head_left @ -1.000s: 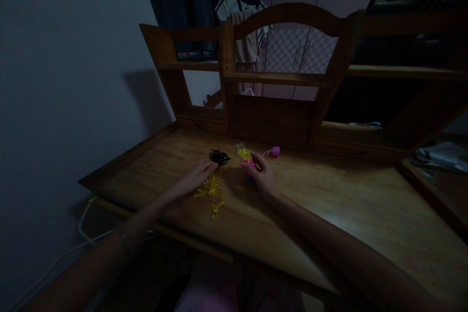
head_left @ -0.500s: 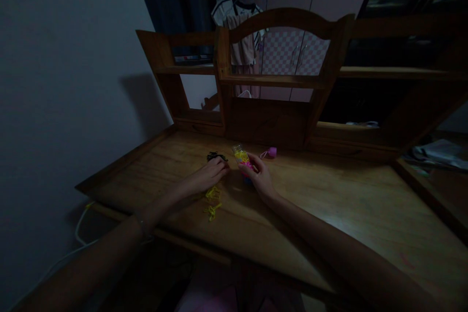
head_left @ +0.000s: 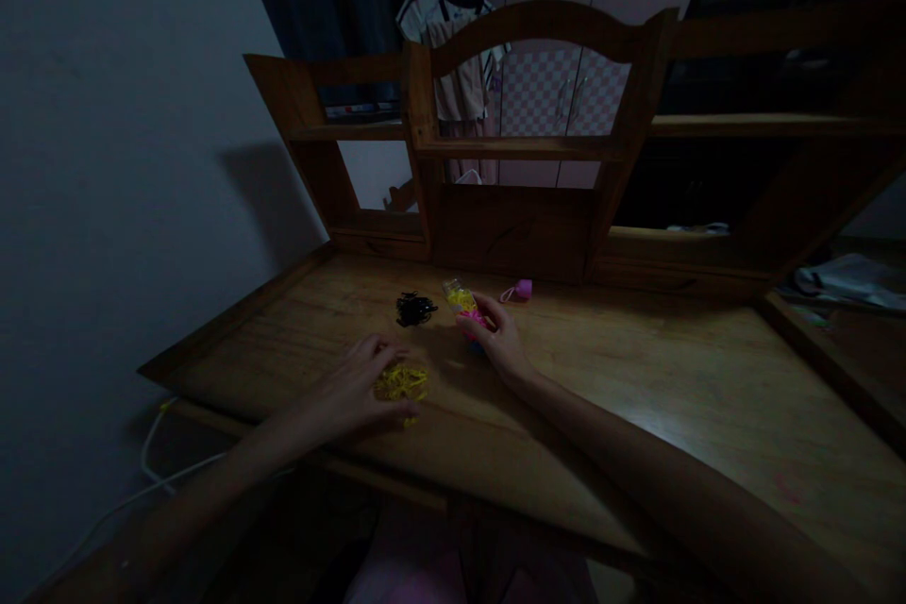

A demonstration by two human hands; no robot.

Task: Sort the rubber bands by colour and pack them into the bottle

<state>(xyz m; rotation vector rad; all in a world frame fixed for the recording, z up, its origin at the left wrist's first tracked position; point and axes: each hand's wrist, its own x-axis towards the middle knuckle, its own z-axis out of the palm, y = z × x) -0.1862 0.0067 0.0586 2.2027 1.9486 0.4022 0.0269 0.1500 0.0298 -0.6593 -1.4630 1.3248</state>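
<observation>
My right hand (head_left: 498, 340) is wrapped round a clear bottle (head_left: 463, 304), tilted, with yellow, pink and some blue small bands inside; its mouth points away to the upper left. Over a loose pile of yellow rubber bands (head_left: 403, 381) on the desk, my left hand (head_left: 364, 387) has its thumb and fingers spread apart, with nothing gripped between them. Just beyond lies a pile of black rubber bands (head_left: 414, 309). A pink cap (head_left: 523, 289) with a pale loop rests behind the bottle, to the right.
The wooden desk (head_left: 601, 396) has a shelf unit (head_left: 524, 149) along its back edge. A wall (head_left: 142, 160) stands at the left. White cables (head_left: 148, 453) hang by the left front corner. Papers (head_left: 849, 283) lie beyond the right edge.
My left hand has moved from beside the black bands back toward me, opening over the yellow bands. The black pile is now uncovered. My right hand still holds the bottle.
</observation>
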